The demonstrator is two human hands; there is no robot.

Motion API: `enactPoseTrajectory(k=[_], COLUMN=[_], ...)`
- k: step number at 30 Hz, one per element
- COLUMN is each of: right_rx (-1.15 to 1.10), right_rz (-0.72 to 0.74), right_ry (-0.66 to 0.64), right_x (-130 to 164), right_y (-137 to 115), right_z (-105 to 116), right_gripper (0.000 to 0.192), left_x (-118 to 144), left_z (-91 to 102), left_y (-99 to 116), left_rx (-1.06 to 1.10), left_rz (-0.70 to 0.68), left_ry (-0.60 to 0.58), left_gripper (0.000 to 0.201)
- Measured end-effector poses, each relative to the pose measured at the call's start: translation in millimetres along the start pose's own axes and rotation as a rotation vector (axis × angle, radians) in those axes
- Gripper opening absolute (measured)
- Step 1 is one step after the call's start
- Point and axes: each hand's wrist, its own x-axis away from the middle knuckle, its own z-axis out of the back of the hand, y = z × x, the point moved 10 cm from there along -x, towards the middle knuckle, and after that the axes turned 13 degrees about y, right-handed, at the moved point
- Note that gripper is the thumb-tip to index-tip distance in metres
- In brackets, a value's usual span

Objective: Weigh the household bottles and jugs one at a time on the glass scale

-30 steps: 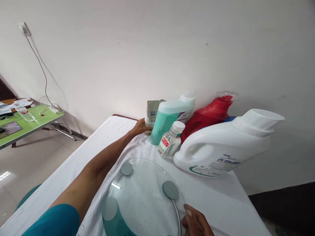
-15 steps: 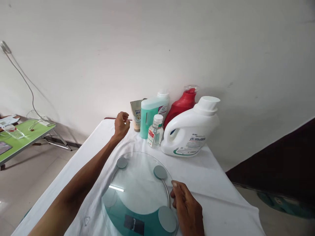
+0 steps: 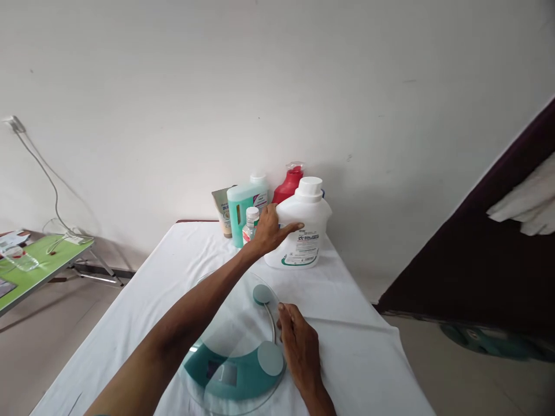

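A large white laundry detergent jug (image 3: 303,216) with a white cap stands upright on the table. My left hand (image 3: 269,230) is closed at its handle side, the thumb lying across the front; the fingers are partly hidden. Nearer to me lies a round glass bathroom scale (image 3: 234,387) with a teal band and grey pads; my left forearm covers part of it. At the scale's right edge, my right hand (image 3: 299,341) pinches the glass rim. A small clear bottle (image 3: 249,225) with a white cap stands just left of my left hand, partly covered.
Behind stand a green bottle (image 3: 236,216), a beige tube (image 3: 223,211) and a red bottle (image 3: 287,188), close to the wall. A white cloth covers the table (image 3: 351,346). At left is a low green table (image 3: 47,251) with a cable; a dark panel (image 3: 468,260) is at right.
My left hand has moved right, from beside the tube to the white jug, and closed on it. The jug has turned. My right hand stays at the scale's edge. The view has shifted.
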Motion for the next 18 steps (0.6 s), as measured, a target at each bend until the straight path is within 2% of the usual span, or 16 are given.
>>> enactPoseTrajectory(k=[4, 7, 13, 18], right_rx=[-0.006, -0.008, -0.031, -0.039], right_rz=[0.025, 0.053, 0.096, 0.109], right_ry=[0.016, 0.030, 0.073, 0.064], right_x=[-2, -2, -3, -2], right_y=[1, -2, -6, -6], right_z=[-1, -2, -1, -1], right_gripper=[0.063, 0.062, 0.061, 0.059], left_x=[3, 10, 20, 18], left_z=[-2.8, 0.8, -1.2, 2.1], left_y=[-12, -14, 5, 25], left_rx=[-0.041, 0.018, 0.255, 0.357], left_rz=[0.174, 0.283, 0.262, 0.264], left_ry=[-0.020, 0.036, 0.185, 0.214], left_gripper=[0.074, 0.075, 0.059, 0.054])
